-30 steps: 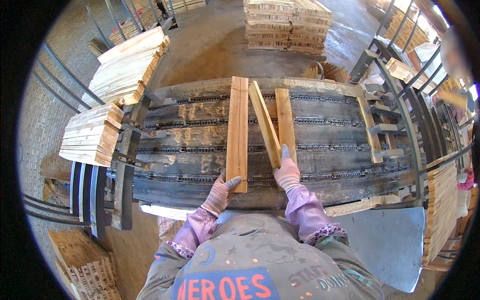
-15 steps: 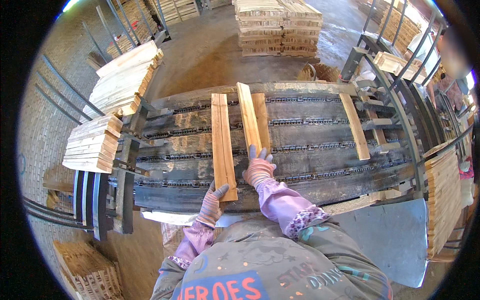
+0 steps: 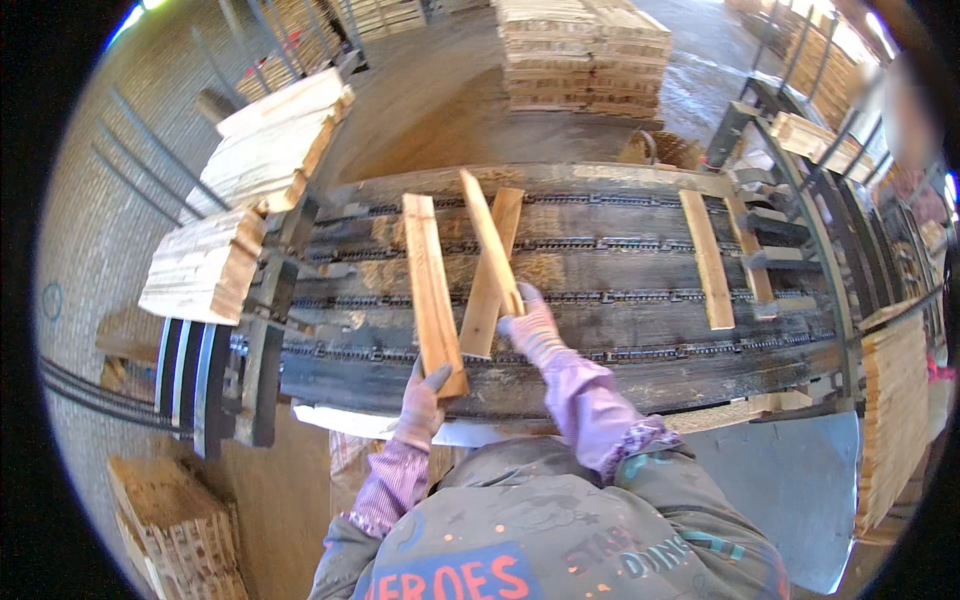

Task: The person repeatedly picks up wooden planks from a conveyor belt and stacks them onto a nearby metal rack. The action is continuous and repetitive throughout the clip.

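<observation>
My gloved left hand (image 3: pixel 424 393) grips the near end of a wooden board (image 3: pixel 432 290), thumb on top, over the front edge of the chain conveyor (image 3: pixel 620 270). My gloved right hand (image 3: pixel 530 320) is closed round the near end of a second board (image 3: pixel 488 235), which is tilted on its edge with its far end pointing away and left. Beneath that one, a third board (image 3: pixel 480 315) lies slanted across the chains, its near end between my two hands. Fingertips of the left hand under the board are hidden.
Two more boards (image 3: pixel 707 260) lie at the conveyor's right end. Stacked boards (image 3: pixel 205 265) rest on the rack at left. A large timber pile (image 3: pixel 585 65) stands beyond the conveyor, another stack (image 3: pixel 892 420) at right. A co-worker (image 3: pixel 905 130) is at far right.
The right hand's board has turned onto its edge, its far end swinging left. The board beneath now lies slanted, with its near end shifted left and nearer. The left board's far end has tipped left.
</observation>
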Demonstrator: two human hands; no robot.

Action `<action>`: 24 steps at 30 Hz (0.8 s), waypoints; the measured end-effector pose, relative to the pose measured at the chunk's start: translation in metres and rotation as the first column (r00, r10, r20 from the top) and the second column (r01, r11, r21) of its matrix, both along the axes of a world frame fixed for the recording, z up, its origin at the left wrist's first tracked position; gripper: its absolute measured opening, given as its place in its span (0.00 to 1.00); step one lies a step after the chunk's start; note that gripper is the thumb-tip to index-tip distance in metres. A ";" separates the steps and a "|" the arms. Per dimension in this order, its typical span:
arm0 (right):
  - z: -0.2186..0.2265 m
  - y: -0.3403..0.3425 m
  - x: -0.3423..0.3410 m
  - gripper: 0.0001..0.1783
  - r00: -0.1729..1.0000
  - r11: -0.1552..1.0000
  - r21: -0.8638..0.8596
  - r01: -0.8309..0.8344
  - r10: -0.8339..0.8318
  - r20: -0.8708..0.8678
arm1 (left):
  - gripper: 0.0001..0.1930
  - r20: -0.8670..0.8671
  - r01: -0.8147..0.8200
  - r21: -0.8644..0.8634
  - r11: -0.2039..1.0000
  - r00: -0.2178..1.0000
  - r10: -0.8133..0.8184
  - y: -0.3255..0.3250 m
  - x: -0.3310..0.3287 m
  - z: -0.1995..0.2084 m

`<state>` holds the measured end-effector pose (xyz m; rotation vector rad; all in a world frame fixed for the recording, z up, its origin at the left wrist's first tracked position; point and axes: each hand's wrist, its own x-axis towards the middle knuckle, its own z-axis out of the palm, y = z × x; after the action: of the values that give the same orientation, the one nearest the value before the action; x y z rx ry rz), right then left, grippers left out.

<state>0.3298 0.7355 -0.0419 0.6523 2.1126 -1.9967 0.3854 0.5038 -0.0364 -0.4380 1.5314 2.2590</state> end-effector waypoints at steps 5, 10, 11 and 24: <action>-0.017 0.051 0.037 0.43 0.973 0.893 -0.443 0.084 -0.169 -0.157 | 0.36 -0.421 -0.103 -0.708 0.699 0.856 -0.300 0.007 -0.061 -0.046; 0.014 0.114 0.091 0.43 0.964 0.849 -0.517 0.112 -0.218 -0.149 | 0.47 0.090 0.052 -0.995 -0.091 0.866 -0.491 0.063 -0.088 -0.030; 0.011 0.131 0.098 0.43 0.961 0.882 -0.458 0.108 -0.211 -0.181 | 0.50 0.124 0.082 -0.991 -0.104 0.850 -0.511 0.062 -0.092 -0.041; -0.029 0.269 0.086 0.48 0.970 0.584 0.785 0.207 -0.225 -0.089 | 0.31 -0.023 0.084 -0.131 0.988 0.996 -0.088 0.033 -0.107 0.000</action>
<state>0.4154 1.0046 -0.0712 1.0805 3.0024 -0.9775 0.2779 0.5366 -0.0365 -0.3696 1.6850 2.1169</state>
